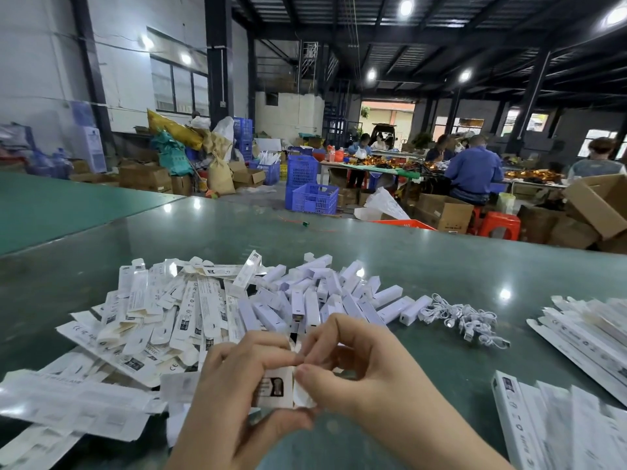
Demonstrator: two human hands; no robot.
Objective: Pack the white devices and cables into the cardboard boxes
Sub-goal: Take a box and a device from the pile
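Head view: both hands meet low at centre over the green table [441,266]. Left hand [237,378] grips a small white carton [276,388] end-on, fingers curled over its top edge, thumb beneath. Right hand [356,368] pinches the carton's open end flap [302,395] between thumb and forefinger; other fingers arched above. Contents of the carton not visible.

Behind the hands, a heap of white devices [315,300] lies loose on the table. Just right of the heap, a tangle of white cables [464,320]. Left of the devices, a spread pile of flat printed cartons [152,320], overlapping. More flat cartons stacked at the right edge [583,337] and lower right corner [559,422].

Background: workers seated at a long table [471,171], blue crates [312,195], brown cardboard boxes [444,212].
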